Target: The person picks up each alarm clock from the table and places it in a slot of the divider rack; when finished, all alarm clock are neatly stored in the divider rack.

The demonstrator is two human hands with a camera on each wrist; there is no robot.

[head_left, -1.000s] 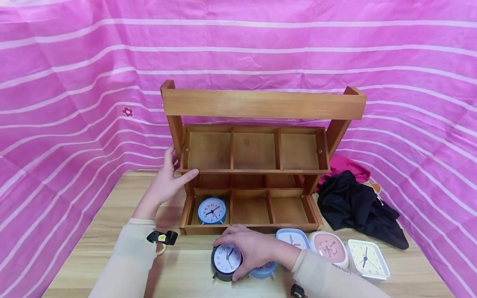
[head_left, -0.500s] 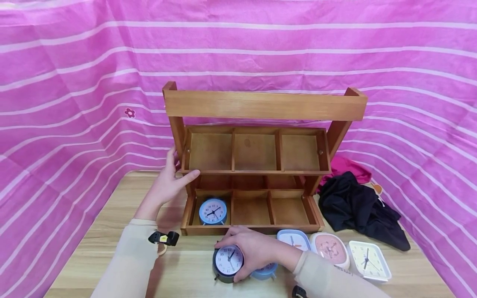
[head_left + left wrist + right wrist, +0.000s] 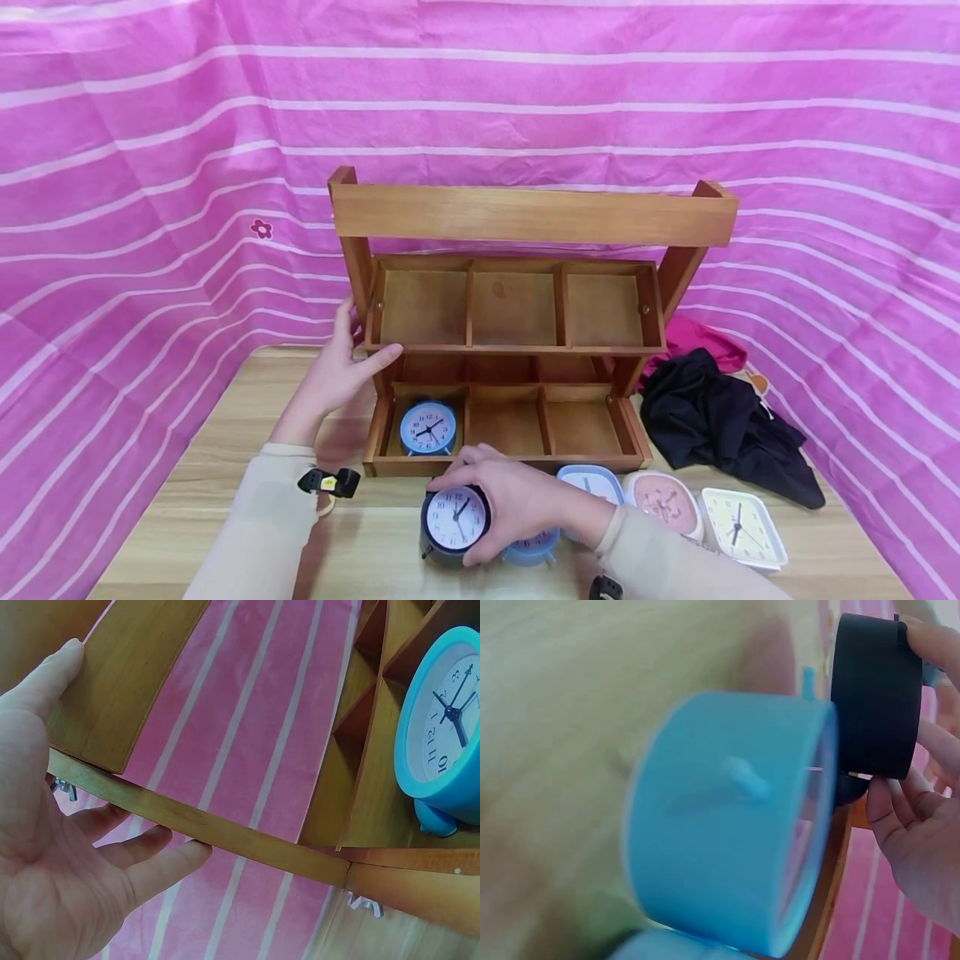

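- Right hand [image 3: 510, 504] grips the black round alarm clock [image 3: 453, 521], fingers curled round its rim, dial facing the camera. Clock sits just in front of the wooden two-tier organizer [image 3: 517, 333], over the wooden table [image 3: 375, 550]; can't tell if it touches the tabletop.
- Right wrist view: black case [image 3: 876, 694] pinched between fingertips [image 3: 930, 641] and thumb; a blue round clock [image 3: 727, 817] lies just beside it, blurred.
- Left hand [image 3: 333, 375] is at the organizer's left side: thumb on the upper tray's front edge, fingers spread straight behind the left post. Left wrist view shows the palm [image 3: 52, 847] open under the tray edge, fingers relaxed, not clenched.
- Light-blue round clock [image 3: 427, 427] stands upright in the lower tray's left compartment.
- Right of the held clock, in a row on the table: blue square clock [image 3: 591, 482], pink clock [image 3: 663, 502], cream square clock [image 3: 742, 525].
- Black cloth [image 3: 720, 425] heaped right of the organizer, pink cloth [image 3: 697, 335] behind it.
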